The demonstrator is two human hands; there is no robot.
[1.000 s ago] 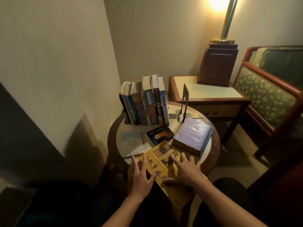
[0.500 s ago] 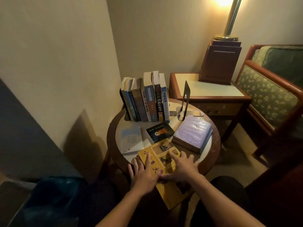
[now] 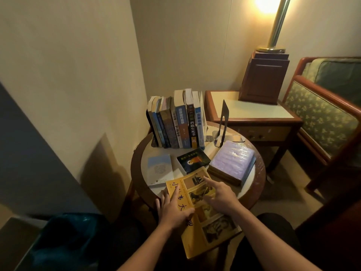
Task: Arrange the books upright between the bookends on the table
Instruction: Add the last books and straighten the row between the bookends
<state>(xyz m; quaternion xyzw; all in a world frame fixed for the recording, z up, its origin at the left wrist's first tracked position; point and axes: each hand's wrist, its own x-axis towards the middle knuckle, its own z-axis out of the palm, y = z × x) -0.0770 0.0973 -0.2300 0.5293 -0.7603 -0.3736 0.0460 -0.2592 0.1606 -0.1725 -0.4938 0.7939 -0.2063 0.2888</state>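
Table (image 3: 259, 171), round, in lamplit corner beside armchair (image 3: 320, 122); left grip (image 3: 173, 210) and right grip (image 3: 220, 198) released, flat on yellow book (image 3: 216, 231).

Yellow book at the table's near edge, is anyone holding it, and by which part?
Not gripped: the left hand and right hand lie flat on the front cover of the yellow book.

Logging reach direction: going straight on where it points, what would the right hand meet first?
Probably the small black book, lying flat just beyond the yellow book that the right hand rests on.
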